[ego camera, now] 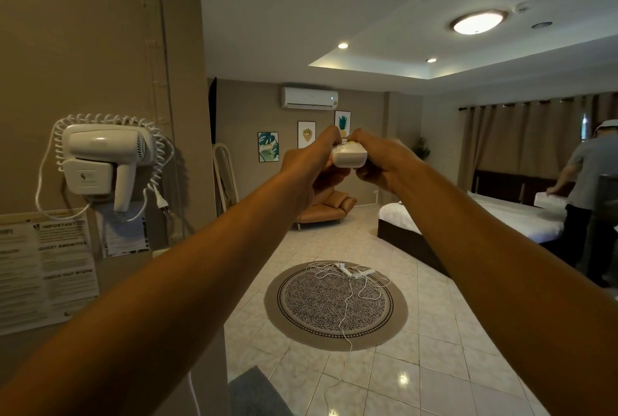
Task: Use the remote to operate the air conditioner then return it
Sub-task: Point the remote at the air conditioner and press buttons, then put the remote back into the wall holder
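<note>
Both hands are stretched out at arm's length, and between them sits the remote (347, 156), a small white rounded bar held up in the middle of the view. It points toward the air conditioner (309, 98), a white unit mounted high on the far wall above three framed prints (306, 134).

The left hand (309, 166) is curled closed around the remote's left side, its thumb lying over the top face. The right hand (381, 163) wraps the right side, thumb tip resting on the upper face where a yellowish button patch shows. Which button, if any, is being pressed cannot be told at this size.

Judging by its size and its plastic shell, the remote should be light and rigid, with a smooth casing that could slip from a loose pinch. It probably suffers little from a squeeze but could crack, or lose its battery cover, if dropped on the tiled floor (434, 365). The best hold looks to be along the long edges near the rounded lower end, fingers beneath and the thumb free above for the buttons, leaving the far tip uncovered so that the signal has a clear path. One hand would likely be enough to carry it.

No holder or resting place for the remote is visible here.
</note>
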